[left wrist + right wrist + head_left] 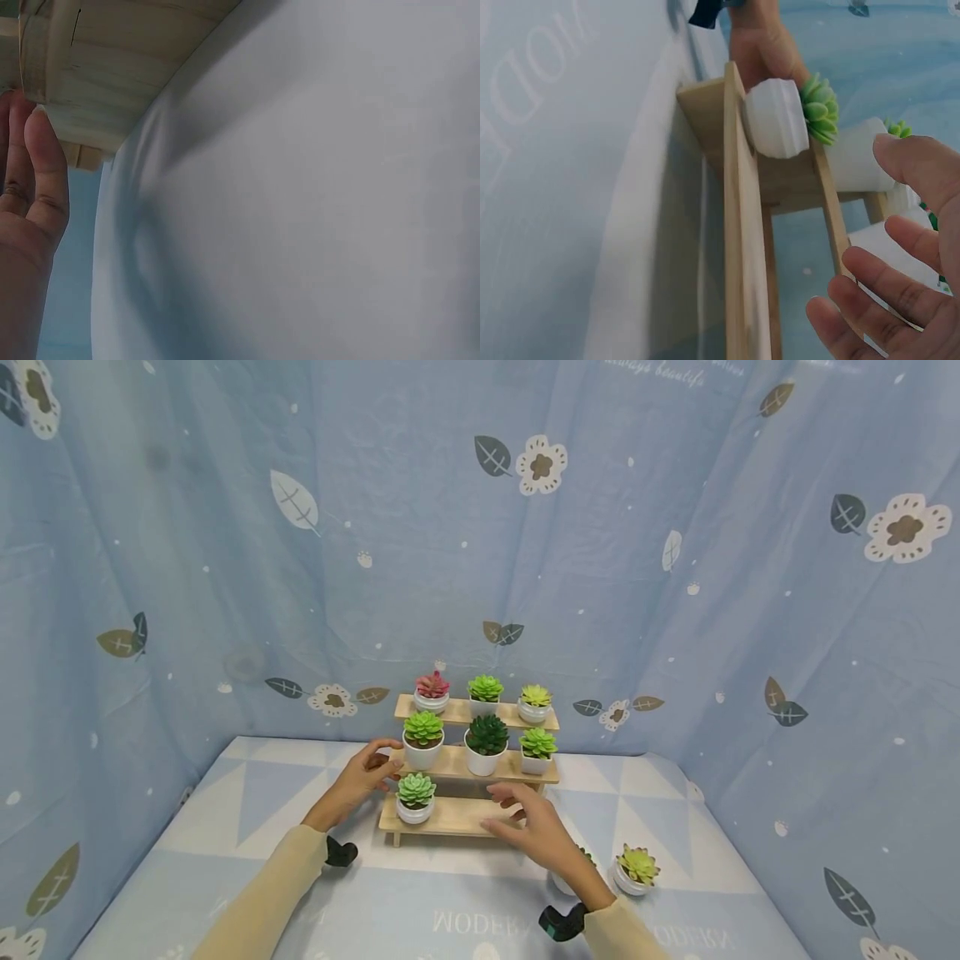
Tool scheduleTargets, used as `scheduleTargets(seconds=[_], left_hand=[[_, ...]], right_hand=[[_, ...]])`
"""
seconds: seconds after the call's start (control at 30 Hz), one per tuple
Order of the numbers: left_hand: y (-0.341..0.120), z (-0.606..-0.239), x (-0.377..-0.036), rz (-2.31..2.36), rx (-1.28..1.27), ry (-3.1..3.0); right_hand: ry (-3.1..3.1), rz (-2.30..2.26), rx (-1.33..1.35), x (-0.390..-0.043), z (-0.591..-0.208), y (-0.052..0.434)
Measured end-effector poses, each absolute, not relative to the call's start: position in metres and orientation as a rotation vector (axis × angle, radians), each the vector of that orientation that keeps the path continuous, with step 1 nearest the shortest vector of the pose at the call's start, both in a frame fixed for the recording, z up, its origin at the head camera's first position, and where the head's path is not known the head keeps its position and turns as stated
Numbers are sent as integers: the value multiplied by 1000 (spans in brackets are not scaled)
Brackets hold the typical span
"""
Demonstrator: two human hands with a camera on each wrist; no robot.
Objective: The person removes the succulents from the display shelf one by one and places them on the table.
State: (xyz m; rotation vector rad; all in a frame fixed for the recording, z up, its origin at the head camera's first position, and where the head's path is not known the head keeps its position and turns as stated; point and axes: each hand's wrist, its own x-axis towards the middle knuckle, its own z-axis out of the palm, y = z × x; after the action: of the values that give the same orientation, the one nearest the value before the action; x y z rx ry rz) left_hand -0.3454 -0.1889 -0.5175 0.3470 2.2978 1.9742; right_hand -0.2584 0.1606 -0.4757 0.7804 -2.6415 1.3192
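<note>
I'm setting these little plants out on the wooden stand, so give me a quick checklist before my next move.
1. Right hand free: ok, it holds nothing.
2. Room on the bottom shelf: ok, there is bare wood to the right of its one visible plant.
3. Left hand steadying the stand: cannot tell; its fingers are at the left end, but a firm grip isn't clear.
4. Pots on the two upper shelves upright: ok, three on each.
5. Clear view of both table plants: not ok; the yellowish one shows well, the other is mostly behind the right arm.
</note>
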Motion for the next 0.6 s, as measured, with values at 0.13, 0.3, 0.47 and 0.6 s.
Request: scheduleTargets(seconds=[0.13, 0.3, 0.47, 0.6], left_hand=[[-189, -517, -346, 1977, 349, 2295], [-190, -518, -347, 1972, 352, 2295], [-190, -519, -347, 1970, 353, 2294], [-190, -518, -346, 1978, 359, 2280]], right_hand=[[-2646, 1331, 814, -261, -478, 147], [-2631, 1392, 834, -264, -480, 131], [-2618, 1450, 832, -268, -483, 115], [-2621, 1443, 827, -271, -485, 105]])
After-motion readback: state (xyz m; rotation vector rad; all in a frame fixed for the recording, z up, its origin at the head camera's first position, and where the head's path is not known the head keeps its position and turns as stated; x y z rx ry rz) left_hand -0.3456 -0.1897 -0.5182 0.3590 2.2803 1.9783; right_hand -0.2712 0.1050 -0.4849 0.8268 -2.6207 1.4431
